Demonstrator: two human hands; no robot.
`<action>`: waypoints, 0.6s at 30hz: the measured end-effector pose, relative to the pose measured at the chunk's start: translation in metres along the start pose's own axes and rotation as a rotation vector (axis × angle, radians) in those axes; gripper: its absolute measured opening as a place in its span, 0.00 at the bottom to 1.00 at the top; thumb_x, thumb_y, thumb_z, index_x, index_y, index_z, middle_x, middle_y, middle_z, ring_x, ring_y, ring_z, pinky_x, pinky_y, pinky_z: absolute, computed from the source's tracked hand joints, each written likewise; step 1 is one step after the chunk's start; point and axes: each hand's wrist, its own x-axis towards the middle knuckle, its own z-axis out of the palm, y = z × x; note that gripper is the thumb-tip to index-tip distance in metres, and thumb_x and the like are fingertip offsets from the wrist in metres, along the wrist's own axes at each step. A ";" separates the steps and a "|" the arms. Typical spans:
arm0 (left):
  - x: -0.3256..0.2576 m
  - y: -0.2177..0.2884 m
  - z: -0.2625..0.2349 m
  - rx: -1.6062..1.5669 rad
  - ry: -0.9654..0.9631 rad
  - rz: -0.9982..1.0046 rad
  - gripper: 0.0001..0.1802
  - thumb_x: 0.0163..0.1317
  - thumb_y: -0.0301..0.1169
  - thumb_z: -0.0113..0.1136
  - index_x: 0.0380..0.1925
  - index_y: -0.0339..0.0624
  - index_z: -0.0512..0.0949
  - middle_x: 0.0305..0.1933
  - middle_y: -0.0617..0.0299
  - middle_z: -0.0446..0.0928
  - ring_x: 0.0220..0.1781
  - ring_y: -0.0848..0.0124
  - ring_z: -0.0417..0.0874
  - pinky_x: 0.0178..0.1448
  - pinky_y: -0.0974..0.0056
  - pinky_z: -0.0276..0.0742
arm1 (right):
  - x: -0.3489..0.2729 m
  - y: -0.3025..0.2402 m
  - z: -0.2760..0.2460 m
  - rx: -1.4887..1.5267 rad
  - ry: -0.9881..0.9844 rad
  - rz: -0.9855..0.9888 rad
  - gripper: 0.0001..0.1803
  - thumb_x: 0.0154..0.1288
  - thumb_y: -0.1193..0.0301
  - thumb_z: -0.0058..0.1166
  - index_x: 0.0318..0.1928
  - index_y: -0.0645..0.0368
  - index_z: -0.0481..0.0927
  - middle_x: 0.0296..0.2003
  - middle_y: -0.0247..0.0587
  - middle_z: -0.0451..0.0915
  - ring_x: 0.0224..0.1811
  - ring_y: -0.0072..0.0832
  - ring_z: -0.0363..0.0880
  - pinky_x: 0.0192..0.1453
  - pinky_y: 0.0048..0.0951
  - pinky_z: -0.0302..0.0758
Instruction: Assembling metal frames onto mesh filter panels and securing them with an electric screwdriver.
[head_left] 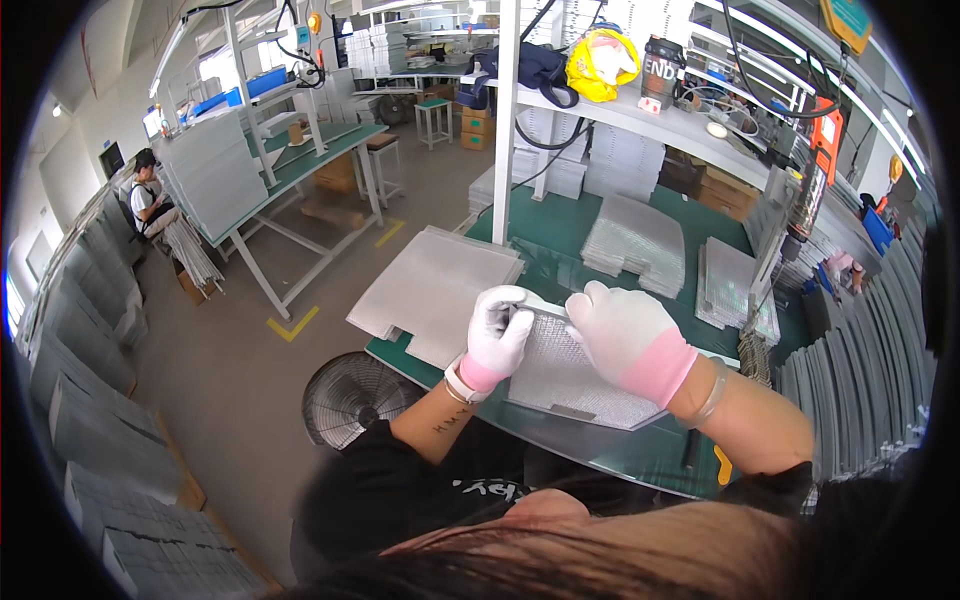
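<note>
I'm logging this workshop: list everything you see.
mesh panel: one, silver, at both hands
panel stacks: at least three, silver, near table
tables: at least two, green, near and left
shelf: one, white, over near table
bags: two, yellow and blue, shelf
cup: one, dark, shelf
hanging tool: one, orange-black, right
fan: one, dark, floor
boxes: several, brown, background
floor stacks: many, grey, left
co-worker: at least one, white top, far left
left hand: one, white-pink glove, panel's far-left corner
right hand: one, white-pink glove, over panel
</note>
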 end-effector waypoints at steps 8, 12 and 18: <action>0.011 0.003 0.003 0.036 -0.008 -0.044 0.16 0.65 0.20 0.53 0.52 0.42 0.67 0.45 0.61 0.74 0.42 0.77 0.76 0.47 0.71 0.73 | 0.001 0.006 0.006 0.083 0.051 -0.008 0.08 0.64 0.70 0.50 0.40 0.61 0.72 0.34 0.50 0.76 0.36 0.47 0.80 0.42 0.41 0.78; 0.008 0.005 -0.003 0.068 -0.035 -0.036 0.16 0.65 0.19 0.53 0.52 0.42 0.67 0.44 0.62 0.73 0.39 0.79 0.74 0.45 0.72 0.72 | 0.003 0.019 -0.001 0.314 0.017 -0.118 0.11 0.65 0.67 0.50 0.41 0.63 0.72 0.35 0.52 0.77 0.37 0.49 0.79 0.45 0.43 0.76; 0.008 0.005 0.001 0.050 -0.011 -0.062 0.17 0.65 0.18 0.53 0.52 0.42 0.66 0.46 0.63 0.72 0.41 0.79 0.74 0.46 0.72 0.72 | 0.029 0.028 0.007 0.663 -0.076 -0.101 0.12 0.64 0.67 0.52 0.41 0.64 0.71 0.34 0.54 0.78 0.37 0.50 0.77 0.43 0.42 0.72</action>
